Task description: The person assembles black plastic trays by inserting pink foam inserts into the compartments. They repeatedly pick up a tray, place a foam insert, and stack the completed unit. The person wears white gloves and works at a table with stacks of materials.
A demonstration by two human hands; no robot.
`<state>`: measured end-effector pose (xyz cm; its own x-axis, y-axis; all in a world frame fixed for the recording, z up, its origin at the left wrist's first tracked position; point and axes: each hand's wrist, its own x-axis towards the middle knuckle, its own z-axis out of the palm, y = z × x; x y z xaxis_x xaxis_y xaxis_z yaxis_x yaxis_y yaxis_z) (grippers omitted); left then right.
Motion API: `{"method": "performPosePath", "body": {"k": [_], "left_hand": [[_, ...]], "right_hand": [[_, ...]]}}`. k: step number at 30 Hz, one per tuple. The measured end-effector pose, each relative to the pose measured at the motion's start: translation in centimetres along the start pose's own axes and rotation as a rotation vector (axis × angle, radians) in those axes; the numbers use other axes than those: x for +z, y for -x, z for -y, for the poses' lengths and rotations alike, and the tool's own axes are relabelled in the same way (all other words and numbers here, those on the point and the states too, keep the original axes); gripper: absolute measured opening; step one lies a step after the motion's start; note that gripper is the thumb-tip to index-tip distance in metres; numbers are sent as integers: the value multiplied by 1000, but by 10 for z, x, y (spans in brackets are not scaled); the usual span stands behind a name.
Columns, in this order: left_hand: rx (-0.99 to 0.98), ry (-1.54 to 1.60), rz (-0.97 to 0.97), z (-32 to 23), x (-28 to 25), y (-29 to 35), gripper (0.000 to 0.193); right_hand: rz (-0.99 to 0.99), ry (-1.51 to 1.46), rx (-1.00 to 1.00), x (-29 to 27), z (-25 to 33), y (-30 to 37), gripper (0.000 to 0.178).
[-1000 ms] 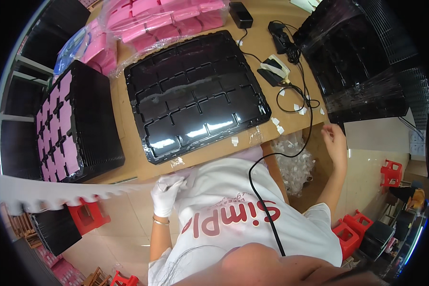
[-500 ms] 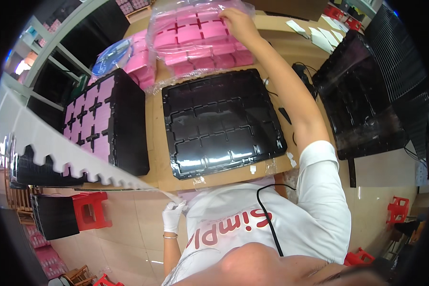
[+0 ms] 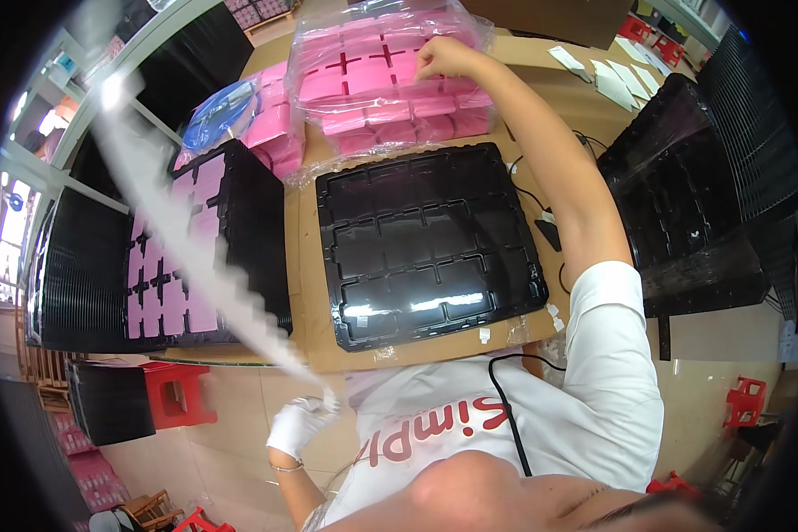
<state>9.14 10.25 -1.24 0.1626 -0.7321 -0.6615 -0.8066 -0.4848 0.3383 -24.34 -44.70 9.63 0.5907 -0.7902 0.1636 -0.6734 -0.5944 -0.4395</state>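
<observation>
My left hand [image 3: 300, 426], in a white glove, is pinched at the near edge of the workbench on the end of a long white strip with a notched edge [image 3: 191, 253]. The strip slants up to the far left and is blurred by motion. My bare right hand [image 3: 443, 58] reaches far forward with curled fingers against the pink blocks [image 3: 408, 66] in clear plastic wrap. Whether the fingers hold anything is hidden. Between my arms lies a shiny black moulded tray [image 3: 434, 239], its compartments showing no contents that I can make out.
At the left stands a stack of black trays [image 3: 255, 230] with pink pieces in the top one. A blue roll [image 3: 222, 115] rests on more pink blocks. Black trays [image 3: 683, 168] stand at the right. White paper slips [image 3: 616, 84] lie far right. A red stool [image 3: 179, 395] stands below.
My left hand has moved left and a little down, and the white strip has swung more upright. My right hand has come slightly nearer, its fingers more curled. The whole view has shifted a little.
</observation>
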Motion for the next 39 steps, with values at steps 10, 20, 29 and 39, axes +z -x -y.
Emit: {"method": "performPosePath", "body": {"k": [10,20,29,39], "left_hand": [[815,370,-788,-92,-63,-64,34],[677,2015,231,-181,-141,-227,53],[665,1416,-216,-185,-136,-242,104],[785,1552,304,-210,-171,-223,77]], "right_hand": [[-931,-314,-206,18,54,17,15],[-936,-571,-52,58,61,148,25],[-416,-1579,435,94,-4,166,69],[-274,-1743,316,98,-15,127,47]]}}
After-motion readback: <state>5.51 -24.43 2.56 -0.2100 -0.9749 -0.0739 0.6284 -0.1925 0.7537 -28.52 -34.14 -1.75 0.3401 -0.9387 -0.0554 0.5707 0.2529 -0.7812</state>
